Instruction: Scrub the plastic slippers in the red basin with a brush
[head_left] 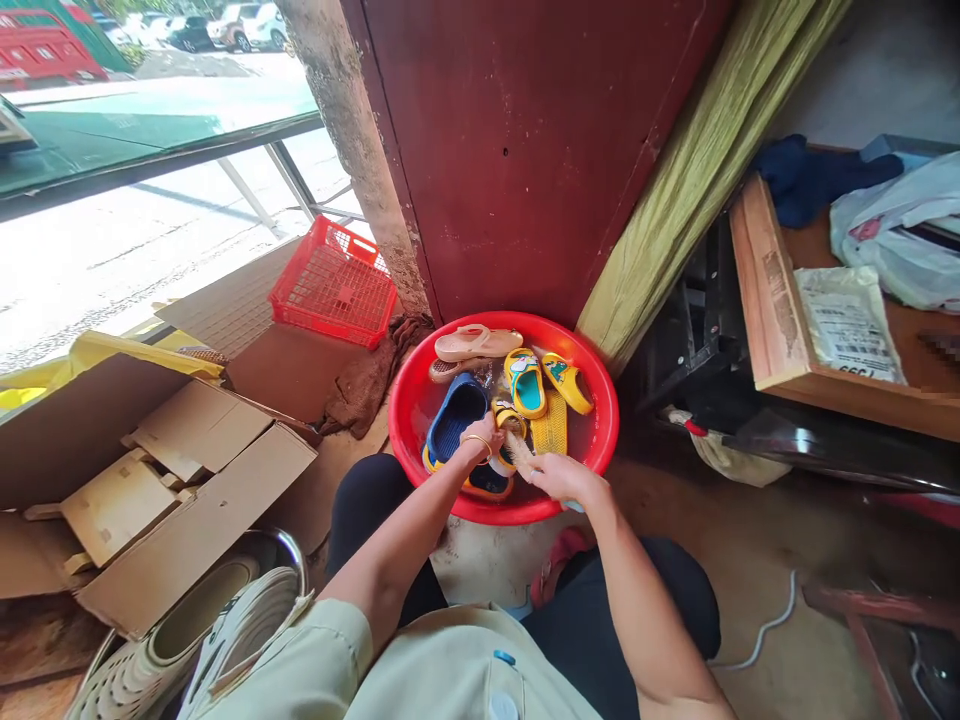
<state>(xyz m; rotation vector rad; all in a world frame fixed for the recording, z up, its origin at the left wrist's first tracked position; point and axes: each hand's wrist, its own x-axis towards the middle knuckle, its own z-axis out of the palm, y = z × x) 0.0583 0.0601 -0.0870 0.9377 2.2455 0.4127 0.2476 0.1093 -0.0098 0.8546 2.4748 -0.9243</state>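
Note:
A red basin (609, 432) with water and several shoes in it stands between my knees. My left hand (484, 437), with a bangle at the wrist, is closed on a small yellow clog (507, 412) near the middle. My right hand (559, 476) grips a brush, its pale bristles (517, 450) against or close to that clog. A navy clog (459, 412) lies left of my left hand. Beige flip-flops (476, 343) rest at the far side. Two yellow clogs with cartoon fronts (526, 382) and a yellow sole (550, 424) lie to the right. A dark-lined clog (489, 482) is partly hidden below my hands.
Behind the basin rises a dark red door (540, 160), beside a yellowish curtain (697, 200). Left are a red plastic crate (334, 285), a brown cloth (360, 385) and an opened cardboard box (202, 510). A wooden drawer (780, 290) with bags juts in at right.

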